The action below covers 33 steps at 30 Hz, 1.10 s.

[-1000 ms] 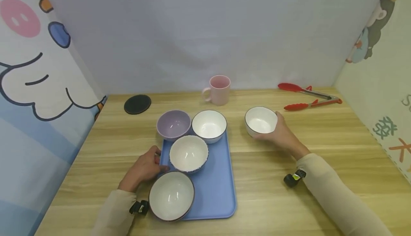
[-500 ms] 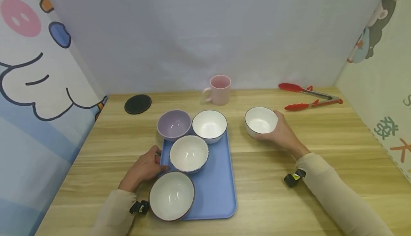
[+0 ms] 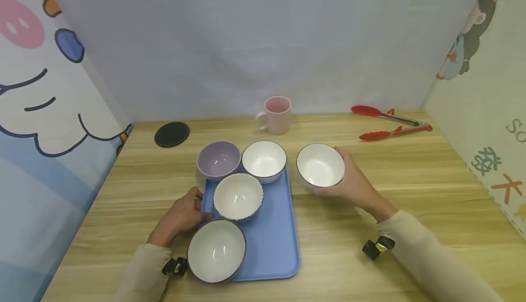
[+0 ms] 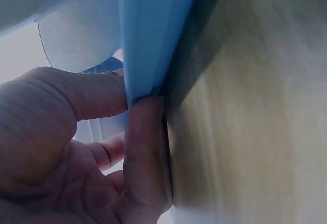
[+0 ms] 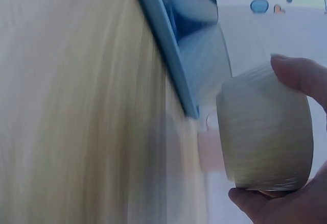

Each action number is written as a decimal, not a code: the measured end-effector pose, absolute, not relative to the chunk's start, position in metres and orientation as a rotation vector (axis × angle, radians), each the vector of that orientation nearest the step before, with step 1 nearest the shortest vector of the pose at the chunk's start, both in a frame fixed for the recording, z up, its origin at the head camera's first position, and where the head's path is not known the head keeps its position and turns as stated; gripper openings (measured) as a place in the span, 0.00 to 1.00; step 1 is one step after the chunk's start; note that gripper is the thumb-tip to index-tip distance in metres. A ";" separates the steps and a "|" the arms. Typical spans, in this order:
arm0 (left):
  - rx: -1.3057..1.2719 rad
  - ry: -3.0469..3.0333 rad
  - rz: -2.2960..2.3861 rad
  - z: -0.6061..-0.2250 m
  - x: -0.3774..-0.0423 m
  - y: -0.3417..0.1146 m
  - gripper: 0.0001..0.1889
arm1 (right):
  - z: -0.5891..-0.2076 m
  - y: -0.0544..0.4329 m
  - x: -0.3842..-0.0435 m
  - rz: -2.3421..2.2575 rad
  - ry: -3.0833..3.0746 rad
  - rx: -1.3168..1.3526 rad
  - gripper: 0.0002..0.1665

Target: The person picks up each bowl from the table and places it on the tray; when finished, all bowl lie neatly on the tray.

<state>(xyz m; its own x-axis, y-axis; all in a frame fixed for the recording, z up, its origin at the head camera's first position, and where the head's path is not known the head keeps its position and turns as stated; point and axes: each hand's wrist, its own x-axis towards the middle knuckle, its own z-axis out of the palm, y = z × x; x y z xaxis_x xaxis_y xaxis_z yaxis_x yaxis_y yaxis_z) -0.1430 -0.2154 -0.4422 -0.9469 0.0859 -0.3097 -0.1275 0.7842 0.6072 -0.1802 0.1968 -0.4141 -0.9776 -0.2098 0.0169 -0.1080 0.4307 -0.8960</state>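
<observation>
My right hand (image 3: 352, 184) grips a white bowl (image 3: 320, 165) with a thin dark rim, thumb on one side and fingers on the other. In the right wrist view this bowl (image 5: 265, 127) is up off the tabletop. My left hand (image 3: 181, 215) pinches the left edge of a blue tray (image 3: 273, 242); the left wrist view has the thumb over the tray's rim (image 4: 148, 40) and a finger against its underside. On the tray stand a purple bowl (image 3: 218, 159), a white dark-rimmed bowl (image 3: 264, 160), a speckle-rimmed bowl (image 3: 238, 197) and a larger brown-rimmed bowl (image 3: 216, 251).
A pink mug (image 3: 277, 116) stands at the back of the wooden table (image 3: 337, 252). A black round coaster (image 3: 171, 134) lies back left. Red-tipped tongs (image 3: 394, 124) lie back right. Printed cloth walls close in the sides.
My right hand has lifted the white bowl and brought it left, nearer the tray. The left hand keeps its hold on the tray edge. The head view has shifted slightly.
</observation>
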 end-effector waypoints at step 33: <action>-0.033 2.640 0.920 -0.442 -0.145 -0.217 0.28 | -0.429 0.130 -0.098 -1.335 2.358 -0.841 0.75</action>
